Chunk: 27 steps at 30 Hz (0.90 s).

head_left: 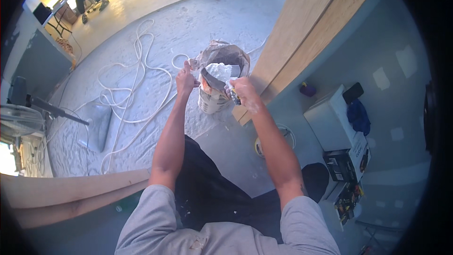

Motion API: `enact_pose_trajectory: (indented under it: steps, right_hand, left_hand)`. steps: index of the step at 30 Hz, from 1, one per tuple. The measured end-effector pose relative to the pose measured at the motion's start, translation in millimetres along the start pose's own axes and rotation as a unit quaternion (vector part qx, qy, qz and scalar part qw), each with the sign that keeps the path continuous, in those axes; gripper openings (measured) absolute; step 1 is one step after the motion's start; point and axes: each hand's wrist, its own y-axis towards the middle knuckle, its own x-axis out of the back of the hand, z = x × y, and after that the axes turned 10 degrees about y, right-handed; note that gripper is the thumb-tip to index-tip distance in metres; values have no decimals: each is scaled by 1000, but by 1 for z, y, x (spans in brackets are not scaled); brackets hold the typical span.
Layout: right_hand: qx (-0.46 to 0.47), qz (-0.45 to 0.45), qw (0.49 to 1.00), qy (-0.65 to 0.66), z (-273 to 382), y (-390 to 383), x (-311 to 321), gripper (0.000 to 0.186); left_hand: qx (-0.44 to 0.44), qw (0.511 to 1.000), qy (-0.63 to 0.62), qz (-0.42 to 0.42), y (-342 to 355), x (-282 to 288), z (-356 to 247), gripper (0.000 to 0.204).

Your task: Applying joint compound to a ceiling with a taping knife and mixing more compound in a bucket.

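dusty concrete floor (141, 127), white cord (141, 66) looped across it. bucket (212, 101) of white compound (220, 71) stands against leaning boards (302, 38). left hand (186, 81) pinches the bag liner (222, 52) back for access; right hand (243, 92) is closed on a putty knife (214, 81), blade dipped inside.

White paste, brown paper, pale dusty floor

White putty (219, 71) is heaping inside a round bucket (211, 101) showing off-white and orange sides, lined with crumpled brown paper (222, 51); a dark grey blade (213, 81) is lying across it, white loops of cord (137, 85) are trailing over whitish-grey floor (212, 23), and tan wooden boards (306, 28) are leaning alongside.
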Motion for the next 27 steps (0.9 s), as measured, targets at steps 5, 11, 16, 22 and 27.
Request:
enact_pose_trajectory:
  steps: [5, 11, 16, 22, 27]
  right_hand:
    - [-49, -23, 997, -49, 10, -9, -10, 21]
    - [-52, -4, 997, -61, 18, -49, -14, 20]
    - [-99, 9, 993, -68, 18, -83, -2, 23]
    - [-134, 20, 990, -29, -2, -126, 78, 20]
    - [-173, -9, 985, -23, -7, -184, 165, 20]
  left_hand:
    - [43, 999, -4, 27, 5, 2, 4, 72]
    - [64, 997, 34, 41, 7, -1, 13, 83]
    - [77, 996, 35, 19, 23, -3, 38, 86]
    - [85, 995, 54, 1, 39, -40, 69, 77]
    - [63, 989, 134, -6, 29, -62, 71, 70]
